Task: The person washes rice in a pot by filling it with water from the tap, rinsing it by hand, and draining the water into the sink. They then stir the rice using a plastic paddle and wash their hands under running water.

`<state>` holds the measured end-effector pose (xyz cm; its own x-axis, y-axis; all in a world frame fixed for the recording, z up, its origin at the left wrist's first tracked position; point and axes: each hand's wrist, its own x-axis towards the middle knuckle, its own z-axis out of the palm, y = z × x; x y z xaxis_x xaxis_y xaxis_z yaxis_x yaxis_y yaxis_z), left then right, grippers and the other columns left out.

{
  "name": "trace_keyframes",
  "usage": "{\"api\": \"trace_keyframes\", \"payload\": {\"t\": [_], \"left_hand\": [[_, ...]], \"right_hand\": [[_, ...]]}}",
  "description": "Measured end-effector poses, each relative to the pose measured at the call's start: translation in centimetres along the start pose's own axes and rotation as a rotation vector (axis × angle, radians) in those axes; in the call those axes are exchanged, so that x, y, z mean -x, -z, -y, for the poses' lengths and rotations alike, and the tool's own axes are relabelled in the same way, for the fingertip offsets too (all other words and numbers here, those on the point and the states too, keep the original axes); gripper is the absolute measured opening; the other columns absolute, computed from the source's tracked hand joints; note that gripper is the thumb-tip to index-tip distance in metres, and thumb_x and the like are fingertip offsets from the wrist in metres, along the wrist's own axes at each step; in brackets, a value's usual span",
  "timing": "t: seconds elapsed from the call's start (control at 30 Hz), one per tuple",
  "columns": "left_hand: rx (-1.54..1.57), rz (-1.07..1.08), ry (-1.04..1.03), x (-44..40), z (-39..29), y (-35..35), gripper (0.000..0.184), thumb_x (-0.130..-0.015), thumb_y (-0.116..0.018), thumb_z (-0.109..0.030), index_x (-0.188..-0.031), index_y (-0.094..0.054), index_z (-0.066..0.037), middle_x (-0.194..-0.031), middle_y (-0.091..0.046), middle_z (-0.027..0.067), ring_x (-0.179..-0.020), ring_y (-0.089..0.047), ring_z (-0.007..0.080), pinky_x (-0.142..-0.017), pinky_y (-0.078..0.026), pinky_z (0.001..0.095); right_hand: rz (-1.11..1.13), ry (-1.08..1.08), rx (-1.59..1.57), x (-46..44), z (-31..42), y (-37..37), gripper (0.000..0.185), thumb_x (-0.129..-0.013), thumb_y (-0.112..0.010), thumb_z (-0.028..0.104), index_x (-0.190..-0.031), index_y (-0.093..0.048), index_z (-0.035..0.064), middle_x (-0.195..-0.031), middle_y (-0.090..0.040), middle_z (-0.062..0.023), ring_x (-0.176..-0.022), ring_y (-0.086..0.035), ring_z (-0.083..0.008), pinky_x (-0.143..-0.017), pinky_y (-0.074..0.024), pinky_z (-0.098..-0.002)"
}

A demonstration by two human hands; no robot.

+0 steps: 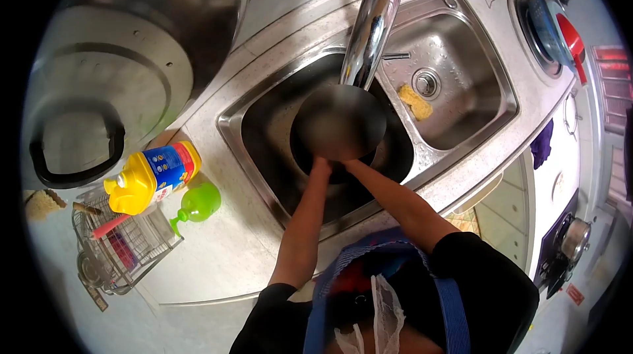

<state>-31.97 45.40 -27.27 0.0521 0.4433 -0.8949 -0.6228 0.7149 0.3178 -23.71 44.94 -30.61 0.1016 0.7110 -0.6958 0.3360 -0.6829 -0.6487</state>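
In the left basin of a steel double sink (229, 123), both my arms come together. My left hand (322, 161) and my right hand (350, 163) meet the near edge of a round, dark, blurred shape (337, 120). Its kind I cannot make out; it may be a pan or bowl. The fingers of both hands are hidden in the blur, so their grip does not show. A thick chrome faucet (376, 21) comes down over the far edge of this round shape.
A yellow sponge (415, 103) lies by the drain in the right basin. On the counter to the left are a yellow jug (155, 176), a green pump bottle (200, 202) and a wire basket (128, 248). A large lidded metal pot (125, 80) stands behind them.
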Motion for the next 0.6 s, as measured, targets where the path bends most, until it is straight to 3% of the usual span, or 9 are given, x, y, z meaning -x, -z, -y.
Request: {"api": "trace_keyframes", "payload": {"t": [0.07, 0.17, 0.4, 0.47, 0.5, 0.57, 0.6], "left_hand": [[0.078, 0.031, 0.020, 0.7, -0.8, -0.2, 0.040, -0.087, -0.039, -0.031, -0.120, -0.042, -0.009, -0.121, -0.043, 0.0053, -0.114, -0.037, 0.0217, -0.097, -0.028, 0.0352], [0.076, 0.132, -0.043, 2.8, -2.2, -0.8, 0.044, -0.087, -0.037, -0.037, -0.121, -0.040, -0.009, -0.122, -0.042, 0.0050, -0.114, -0.037, 0.0213, -0.097, -0.027, 0.0348], [0.196, 0.439, -0.160, 7.3, -3.1, -1.8, 0.060, -0.085, -0.031, -0.053, -0.125, -0.035, -0.010, -0.127, -0.038, 0.0061, -0.118, -0.033, 0.0229, -0.099, -0.023, 0.0381], [0.411, 0.511, 0.124, 7.8, -2.9, -1.2, 0.057, -0.084, -0.030, -0.055, -0.123, -0.038, -0.015, -0.123, -0.042, 0.0045, -0.110, -0.040, 0.0215, -0.092, -0.031, 0.0399], [0.410, 0.509, 0.120, 8.2, -3.1, -1.8, 0.057, -0.084, -0.030, -0.055, -0.123, -0.038, -0.015, -0.123, -0.042, 0.0045, -0.110, -0.040, 0.0215, -0.092, -0.031, 0.0399], [0.300, 0.020, 0.276, 9.1, -3.7, -3.2, 0.057, -0.084, -0.023, -0.057, -0.125, -0.036, -0.020, -0.127, -0.039, 0.0047, -0.116, -0.036, 0.0216, -0.096, -0.027, 0.0444], [0.301, 0.021, 0.277, 9.0, -3.6, -3.2, 0.057, -0.084, -0.023, -0.057, -0.125, -0.036, -0.020, -0.127, -0.039, 0.0047, -0.116, -0.036, 0.0216, -0.096, -0.027, 0.0444]], "right_hand": [[0.013, 0.446, 0.079, 5.0, 4.9, 2.0, 0.034, -0.083, -0.041, 0.023, -0.110, -0.052, 0.0046, -0.107, -0.053, -0.0185, -0.108, -0.045, -0.0307, -0.093, -0.0310, -0.0373], [-0.092, 0.465, -0.154, 8.6, 8.2, 0.5, 0.033, -0.085, -0.038, 0.024, -0.106, -0.055, 0.0046, -0.116, -0.047, -0.0163, -0.113, -0.038, -0.0312, -0.095, -0.0273, -0.0405], [-0.195, 0.796, 0.044, 2.4, 9.7, 1.6, 0.031, -0.085, -0.040, 0.025, -0.102, -0.056, 0.0054, -0.121, -0.042, -0.0139, -0.115, -0.032, -0.0308, -0.096, -0.0249, -0.0411], [0.048, 1.010, 0.737, 1.8, 11.0, 3.9, 0.028, -0.081, -0.045, 0.023, -0.101, -0.056, 0.0071, -0.115, -0.047, -0.0136, -0.110, -0.038, -0.0309, -0.095, -0.0274, -0.0404], [0.049, 1.013, 0.733, 0.6, 10.0, 4.2, 0.028, -0.081, -0.045, 0.023, -0.101, -0.056, 0.0071, -0.115, -0.047, -0.0136, -0.110, -0.038, -0.0309, -0.095, -0.0274, -0.0404], [0.152, 1.015, 0.551, -2.1, 6.7, 3.6, 0.027, -0.078, -0.048, 0.020, -0.101, -0.058, 0.0087, -0.111, -0.050, -0.0131, -0.107, -0.042, -0.0303, -0.093, -0.0302, -0.0391], [0.186, 1.013, 0.491, -2.7, 5.4, 3.3, 0.027, -0.077, -0.049, 0.019, -0.101, -0.058, 0.0092, -0.109, -0.051, -0.0130, -0.105, -0.043, -0.0301, -0.092, -0.0311, -0.0387]]}}
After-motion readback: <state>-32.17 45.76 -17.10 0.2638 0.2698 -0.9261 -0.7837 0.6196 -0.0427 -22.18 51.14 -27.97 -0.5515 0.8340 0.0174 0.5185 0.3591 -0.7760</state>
